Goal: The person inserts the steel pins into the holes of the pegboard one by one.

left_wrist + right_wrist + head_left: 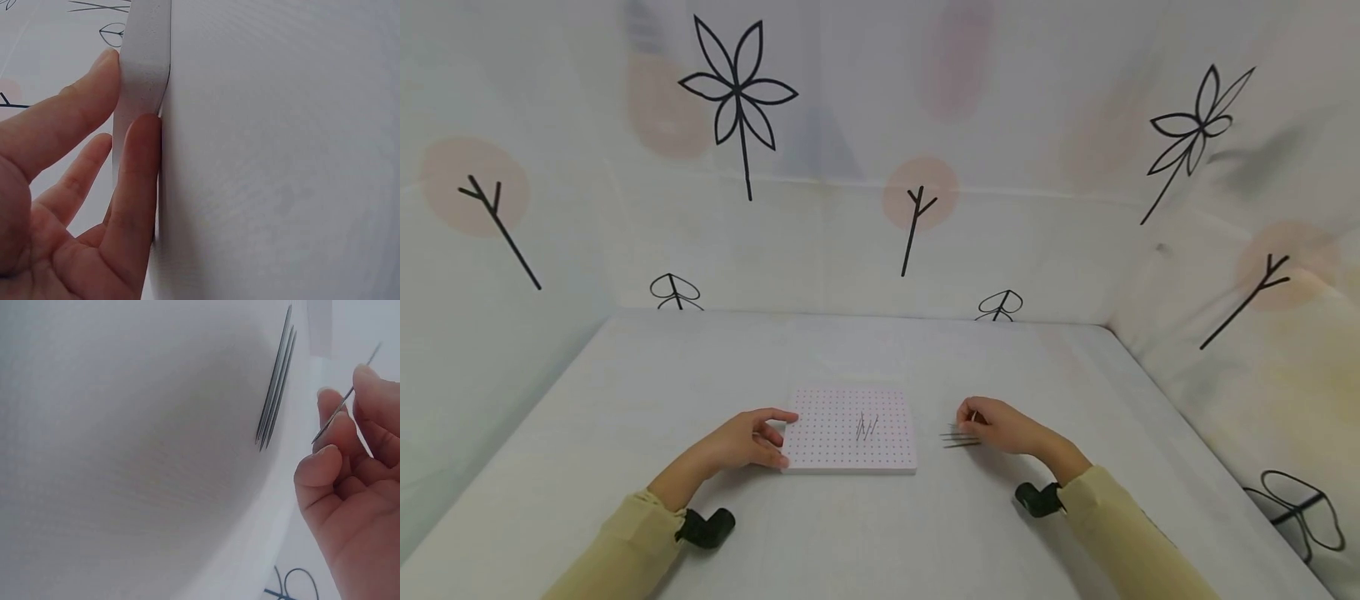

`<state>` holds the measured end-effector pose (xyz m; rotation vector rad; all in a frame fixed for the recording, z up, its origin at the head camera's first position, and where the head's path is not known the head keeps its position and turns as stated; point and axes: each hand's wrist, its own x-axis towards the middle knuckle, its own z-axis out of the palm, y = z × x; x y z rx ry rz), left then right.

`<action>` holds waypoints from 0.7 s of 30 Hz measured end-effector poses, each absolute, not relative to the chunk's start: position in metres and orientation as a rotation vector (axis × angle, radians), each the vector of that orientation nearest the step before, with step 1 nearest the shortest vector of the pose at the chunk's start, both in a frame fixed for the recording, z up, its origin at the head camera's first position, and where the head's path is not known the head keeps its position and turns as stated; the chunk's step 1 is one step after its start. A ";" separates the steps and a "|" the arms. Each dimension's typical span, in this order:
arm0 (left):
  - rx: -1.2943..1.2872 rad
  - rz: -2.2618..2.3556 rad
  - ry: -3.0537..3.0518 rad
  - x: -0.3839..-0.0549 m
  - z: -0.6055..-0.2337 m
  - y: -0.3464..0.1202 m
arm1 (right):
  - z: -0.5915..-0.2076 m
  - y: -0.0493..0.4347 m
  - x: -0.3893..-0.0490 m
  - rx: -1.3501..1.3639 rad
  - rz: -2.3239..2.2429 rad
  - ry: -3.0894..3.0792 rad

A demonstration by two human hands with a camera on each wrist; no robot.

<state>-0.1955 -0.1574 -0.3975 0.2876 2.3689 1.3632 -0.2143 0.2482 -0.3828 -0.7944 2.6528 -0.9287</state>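
Observation:
A white pegboard (850, 458) with rows of small holes lies flat on the table. Several thin metal needles (863, 427) stand up from it, right of its middle. My left hand (748, 437) rests against the board's left side, its fingers fairly straight; in the left wrist view the fingertips touch the edge of the board (145, 56). To the right of the board, my right hand (1003, 427) pinches one needle (340, 404) between thumb and fingers. Below that hand, three more needles (275, 387) lie side by side on the table.
A white cloth (865, 533) covers the table. Cloth walls (820, 242) printed with plants rise at the back and both sides. A black device (706, 528) sits at the left wrist, and another black device (1039, 500) at the right wrist.

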 end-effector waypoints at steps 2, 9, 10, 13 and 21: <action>0.285 1.362 2.370 -0.195 -0.397 -0.157 | -0.381 0.246 -0.214 -0.779 -0.955 2.655; 0.284 1.359 2.368 -0.195 -0.397 -0.157 | -0.379 0.239 -0.215 -0.694 -1.074 2.646; 0.283 1.361 2.366 -0.195 -0.397 -0.157 | -0.379 0.239 -0.216 -0.693 -1.088 2.637; 0.285 1.365 2.361 -0.195 -0.397 -0.157 | -0.379 0.236 -0.216 -0.678 -1.122 2.624; 0.294 1.369 2.371 -0.194 -0.397 -0.157 | -0.380 0.229 -0.217 -0.751 -1.189 2.626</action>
